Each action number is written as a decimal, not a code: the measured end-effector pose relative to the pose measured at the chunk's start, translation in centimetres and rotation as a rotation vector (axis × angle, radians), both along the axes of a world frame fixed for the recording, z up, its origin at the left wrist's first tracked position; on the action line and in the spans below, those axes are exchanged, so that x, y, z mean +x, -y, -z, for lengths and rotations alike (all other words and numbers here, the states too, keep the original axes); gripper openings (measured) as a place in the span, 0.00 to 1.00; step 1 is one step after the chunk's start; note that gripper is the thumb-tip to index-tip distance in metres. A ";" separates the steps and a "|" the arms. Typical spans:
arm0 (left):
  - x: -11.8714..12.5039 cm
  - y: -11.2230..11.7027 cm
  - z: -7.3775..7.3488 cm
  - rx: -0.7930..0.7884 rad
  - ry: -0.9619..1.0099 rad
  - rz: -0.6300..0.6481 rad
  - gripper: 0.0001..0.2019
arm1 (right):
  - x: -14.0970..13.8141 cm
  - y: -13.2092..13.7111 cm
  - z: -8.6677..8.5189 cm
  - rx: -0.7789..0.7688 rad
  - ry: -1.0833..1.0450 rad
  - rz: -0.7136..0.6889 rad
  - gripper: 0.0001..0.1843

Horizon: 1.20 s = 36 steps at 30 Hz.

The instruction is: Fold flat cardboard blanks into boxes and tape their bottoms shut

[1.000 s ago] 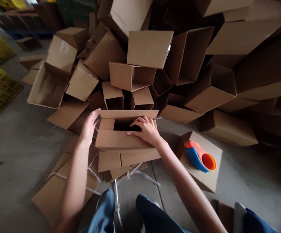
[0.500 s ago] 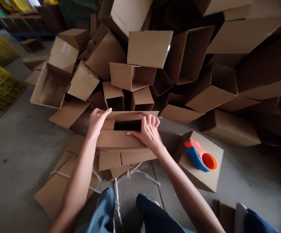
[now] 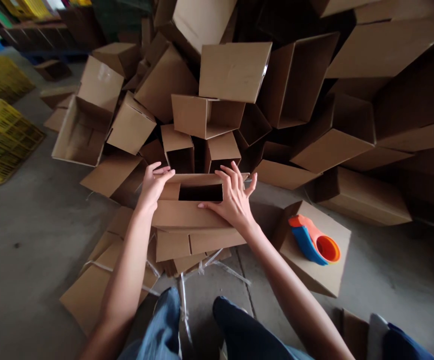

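In front of me a cardboard box [image 3: 190,215] stands with its top flaps partly folded in, leaving a dark gap in the middle. My left hand [image 3: 152,189] is at its left end, fingers stretched out past the far edge and the thumb along the far flap. Over the right end, my right hand [image 3: 235,200] has its fingers spread and raised, with its thumb lying on the near flap. Flattened cardboard sheets [image 3: 174,245] lie under the box. To the right, an orange and blue tape dispenser [image 3: 314,240] rests on another cardboard box [image 3: 314,280].
A large heap of formed boxes [image 3: 235,70] rises ahead and to the right. Yellow crates [image 3: 7,140] stand at the left. Flat cardboard [image 3: 85,295] and loose white strapping [image 3: 184,300] lie on the floor near my legs.
My right fingers have lifted and spread from the far flap, while the thumb stays on the near one. The left fingers have stretched out. The box has barely moved.
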<state>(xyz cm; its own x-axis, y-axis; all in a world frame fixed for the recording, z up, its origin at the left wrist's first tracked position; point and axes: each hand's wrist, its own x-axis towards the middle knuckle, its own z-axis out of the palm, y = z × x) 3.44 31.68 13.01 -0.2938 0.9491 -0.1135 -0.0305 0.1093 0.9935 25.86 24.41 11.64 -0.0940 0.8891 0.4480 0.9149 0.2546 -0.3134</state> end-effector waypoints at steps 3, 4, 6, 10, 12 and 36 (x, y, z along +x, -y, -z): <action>-0.3 0.1 0.2 -0.006 0.038 0.021 0.28 | 0.1 0.1 0.2 0.019 -0.010 -0.026 0.40; -0.5 0.2 0.2 -0.010 0.054 0.037 0.30 | 0.1 0.2 0.3 0.027 -0.008 -0.030 0.40; -0.9 0.5 0.3 -0.036 0.064 0.068 0.34 | 0.1 0.3 0.5 0.044 0.001 -0.029 0.39; -1.6 2.0 0.3 -0.127 -0.038 0.042 0.41 | 0.1 0.8 0.6 0.076 0.017 -0.026 0.36; -1.7 3.4 0.3 -0.203 -0.078 0.011 0.43 | 0.1 1.3 0.4 0.063 0.027 -0.080 0.28; -1.8 6.9 1.3 -0.300 -0.079 0.078 0.22 | 8.2 2.2 4.8 -0.652 -0.804 -0.066 0.50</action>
